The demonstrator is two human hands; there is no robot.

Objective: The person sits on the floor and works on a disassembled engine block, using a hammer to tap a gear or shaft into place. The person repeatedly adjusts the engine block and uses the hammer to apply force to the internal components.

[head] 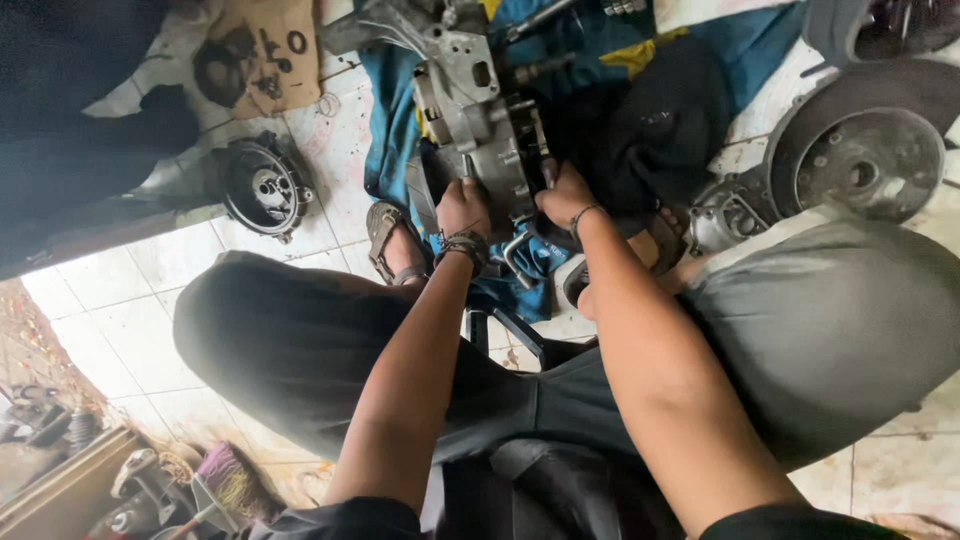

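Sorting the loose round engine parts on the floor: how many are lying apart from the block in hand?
2: a black round cover on the tiles at left, and a large grey disc-shaped housing at right. Others may be hidden under the cloths.

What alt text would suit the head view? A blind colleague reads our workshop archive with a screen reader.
Seen from above, a seated person's left hand and right hand both grip a grey metal engine casing lying on a blue cloth on a tiled floor. A round black cover lies to the left and a round metal drum to the right.
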